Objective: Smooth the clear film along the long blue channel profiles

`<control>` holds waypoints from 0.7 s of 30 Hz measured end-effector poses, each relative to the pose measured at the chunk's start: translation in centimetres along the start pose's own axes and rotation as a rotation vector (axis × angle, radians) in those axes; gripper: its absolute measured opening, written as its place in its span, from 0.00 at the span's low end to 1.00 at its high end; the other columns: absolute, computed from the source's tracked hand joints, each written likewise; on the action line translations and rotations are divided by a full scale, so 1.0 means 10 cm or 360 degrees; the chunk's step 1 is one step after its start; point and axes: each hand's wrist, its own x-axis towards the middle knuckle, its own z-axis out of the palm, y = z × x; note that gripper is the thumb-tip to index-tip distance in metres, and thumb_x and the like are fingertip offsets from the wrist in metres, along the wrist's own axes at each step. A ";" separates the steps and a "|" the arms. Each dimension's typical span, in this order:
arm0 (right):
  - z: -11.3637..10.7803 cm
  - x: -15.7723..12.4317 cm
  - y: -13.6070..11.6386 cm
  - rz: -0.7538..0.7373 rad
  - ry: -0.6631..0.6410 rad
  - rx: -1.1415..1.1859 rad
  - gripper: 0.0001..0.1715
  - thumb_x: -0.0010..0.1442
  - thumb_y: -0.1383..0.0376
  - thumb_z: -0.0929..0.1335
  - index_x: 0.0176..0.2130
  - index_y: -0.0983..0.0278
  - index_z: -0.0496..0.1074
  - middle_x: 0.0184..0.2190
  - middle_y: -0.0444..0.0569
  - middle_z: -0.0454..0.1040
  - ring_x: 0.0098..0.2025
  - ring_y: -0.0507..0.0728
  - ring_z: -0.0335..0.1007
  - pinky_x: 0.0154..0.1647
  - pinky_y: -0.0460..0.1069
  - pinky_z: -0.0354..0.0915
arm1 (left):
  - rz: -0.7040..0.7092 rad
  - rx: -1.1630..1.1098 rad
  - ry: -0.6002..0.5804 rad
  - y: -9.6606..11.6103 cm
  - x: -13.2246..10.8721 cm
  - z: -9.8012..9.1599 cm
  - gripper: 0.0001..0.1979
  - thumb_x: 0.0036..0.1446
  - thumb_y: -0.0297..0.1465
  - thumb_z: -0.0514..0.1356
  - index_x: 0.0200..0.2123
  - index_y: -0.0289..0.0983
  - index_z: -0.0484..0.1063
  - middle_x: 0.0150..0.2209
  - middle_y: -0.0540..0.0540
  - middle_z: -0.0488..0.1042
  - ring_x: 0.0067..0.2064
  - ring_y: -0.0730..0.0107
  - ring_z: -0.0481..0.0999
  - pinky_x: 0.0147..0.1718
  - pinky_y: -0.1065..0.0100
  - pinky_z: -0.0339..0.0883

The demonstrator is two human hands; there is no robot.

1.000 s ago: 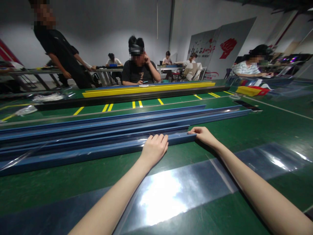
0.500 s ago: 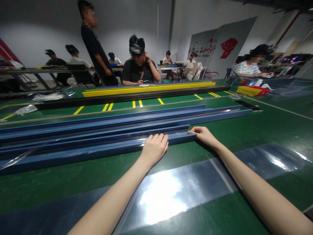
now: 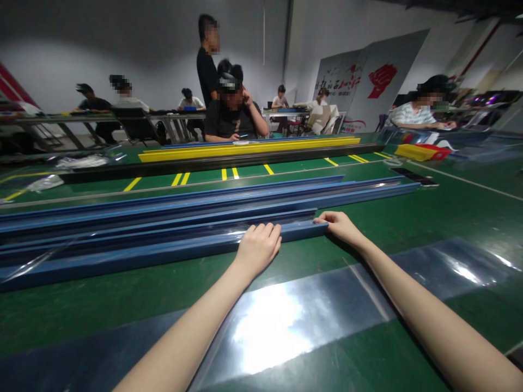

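Observation:
A long blue channel strip with an open top lies nearest to me on the green table. Over its front wall, my left hand is closed, fingers curled inside the channel and their tips hidden. At the strip's right end, my right hand pinches the corner between thumb and fingers. Shiny clear film shows inside the channel, and a loose piece sticks out at its left. Just behind, more blue channel strips lie side by side. Under my forearms, a wide clear plastic sheet lies flat and reflects the light.
Farther back lie a black strip and a yellow strip. A phone rests beyond the blue strips, and a red tray stands behind it. A seated person faces me across the table; others sit farther off.
A standing person in the background has moved right, now behind the seated person opposite. Both my hands and the blue strip stay in the same place.

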 end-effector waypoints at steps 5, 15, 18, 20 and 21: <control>0.00 0.00 0.00 -0.0017 0.0014 -0.0018 0.20 0.47 0.50 0.65 0.22 0.66 0.68 0.18 0.43 0.66 0.23 0.50 0.58 0.25 0.45 0.53 | -0.0004 -0.0018 -0.0013 -0.01 0.00 0.00 0.12 0.59 0.31 0.48 0.42 0.35 0.66 0.32 0.46 0.71 0.34 0.66 0.69 0.30 0.65 0.55; 0.01 0.02 0.03 -0.0004 0.0050 -0.0066 0.21 0.46 0.50 0.65 0.22 0.65 0.68 0.19 0.44 0.67 0.25 0.51 0.60 0.26 0.46 0.54 | -0.0027 -0.0076 -0.0088 -0.02 0.02 -0.01 0.13 0.59 0.32 0.47 0.42 0.34 0.66 0.34 0.45 0.71 0.36 0.65 0.69 0.31 0.64 0.56; 0.01 0.02 0.04 -0.0010 0.0034 -0.0047 0.20 0.46 0.50 0.66 0.22 0.65 0.68 0.19 0.44 0.67 0.24 0.51 0.60 0.26 0.46 0.54 | -0.0034 -0.0107 -0.0127 -0.03 0.03 -0.02 0.12 0.59 0.32 0.47 0.41 0.34 0.66 0.35 0.45 0.71 0.36 0.65 0.69 0.32 0.64 0.57; 0.01 0.02 0.03 -0.0021 0.0029 -0.0045 0.19 0.46 0.51 0.66 0.22 0.65 0.68 0.19 0.44 0.67 0.24 0.51 0.59 0.26 0.46 0.54 | -0.0045 -0.0127 -0.0156 -0.03 0.03 -0.02 0.12 0.59 0.32 0.47 0.41 0.35 0.66 0.35 0.45 0.71 0.36 0.65 0.69 0.32 0.64 0.57; 0.01 0.02 0.03 -0.0021 0.0032 -0.0047 0.19 0.46 0.51 0.66 0.22 0.65 0.68 0.19 0.44 0.67 0.24 0.51 0.59 0.26 0.46 0.54 | -0.0051 -0.0136 -0.0168 -0.03 0.04 -0.02 0.12 0.59 0.32 0.47 0.41 0.35 0.66 0.35 0.45 0.71 0.36 0.65 0.70 0.32 0.64 0.58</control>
